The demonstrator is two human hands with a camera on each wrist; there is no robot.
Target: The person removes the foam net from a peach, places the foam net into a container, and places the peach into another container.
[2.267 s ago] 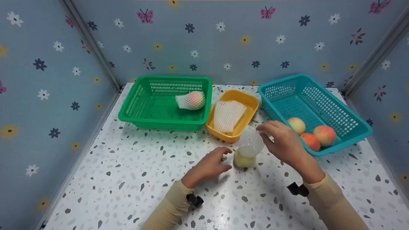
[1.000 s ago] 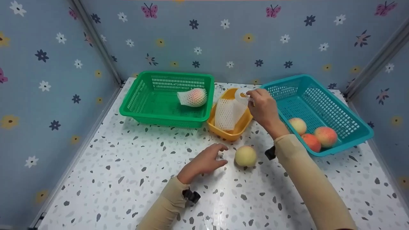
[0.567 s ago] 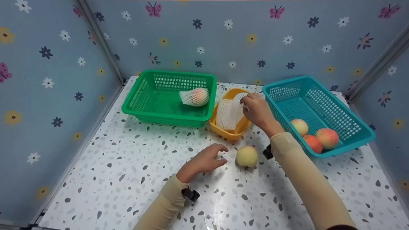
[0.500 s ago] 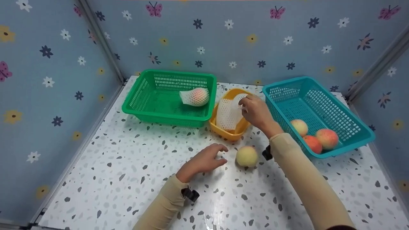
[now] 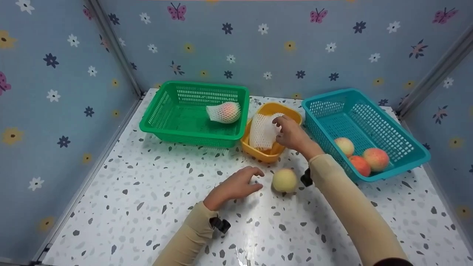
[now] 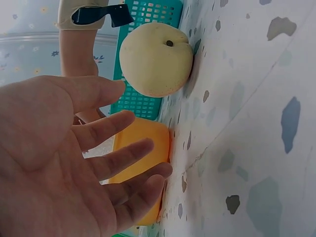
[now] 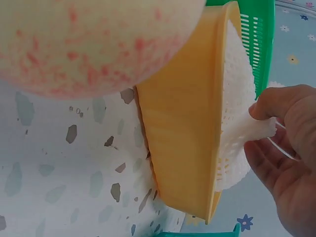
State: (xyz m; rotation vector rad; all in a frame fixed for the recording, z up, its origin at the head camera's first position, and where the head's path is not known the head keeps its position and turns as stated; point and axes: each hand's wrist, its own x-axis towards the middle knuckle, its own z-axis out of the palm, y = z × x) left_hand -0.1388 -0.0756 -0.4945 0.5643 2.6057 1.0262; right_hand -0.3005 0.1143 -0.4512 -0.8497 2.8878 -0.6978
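Observation:
My right hand (image 5: 292,135) is over the yellow basket (image 5: 263,156), thumb and fingers around a white foam fruit net (image 5: 271,125). In the right wrist view the narrowed end of the foam net (image 7: 249,127) lies between thumb and fingertips, its wider part resting at the basket's rim. Other white netting lies beside it in the basket. A bare pale yellow peach (image 5: 284,180) stands on the table below the basket. My left hand (image 5: 236,184) rests left of the peach, fingers loosely bent and apart from it, holding nothing.
A green basket (image 5: 192,139) at the back left holds one peach in a foam net (image 5: 226,112). At the right a teal basket (image 5: 401,166) holds three bare peaches (image 5: 376,159). Flower-patterned walls (image 5: 266,44) enclose the speckled table (image 5: 166,221) at back and sides.
My right hand has lifted the foam net off the peach, carried it to the yellow basket and lowered it there. The peach stays on the table; my left hand has barely moved.

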